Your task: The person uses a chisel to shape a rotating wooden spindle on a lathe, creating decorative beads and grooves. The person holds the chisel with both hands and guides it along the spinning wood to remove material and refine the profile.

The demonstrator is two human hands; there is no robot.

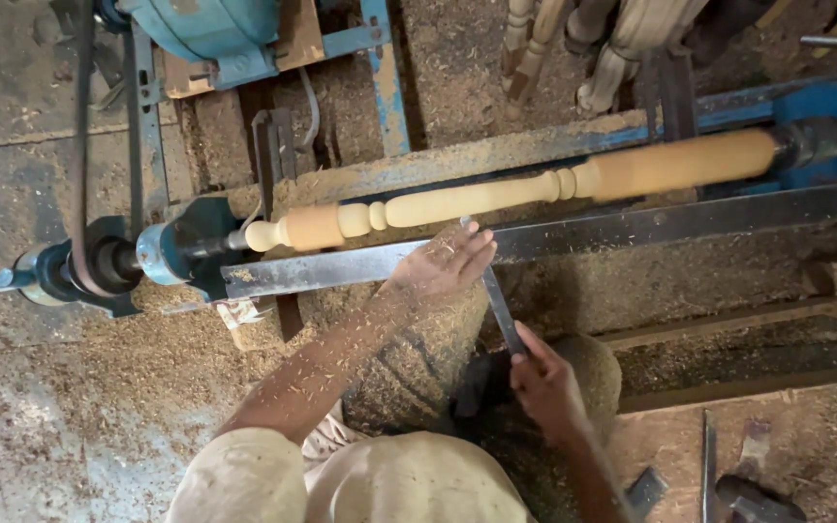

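Pale wood spindle [496, 189] on the lathe [176, 252] already carries beads and a taper at left, its right end plain, while my left fingers [462, 254] press the chisel [496, 300] onto the rest [632, 228] and my right hand [544, 383] grips its handle.

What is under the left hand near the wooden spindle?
The left hand rests on the long metal rest bar and presses the chisel against it. The chisel tip near the spindle is partly covered by the fingers.

spindle [535, 189]: pale tan wood | lathe frame [389, 87]: blue | tool rest bar [632, 228]: grey steel
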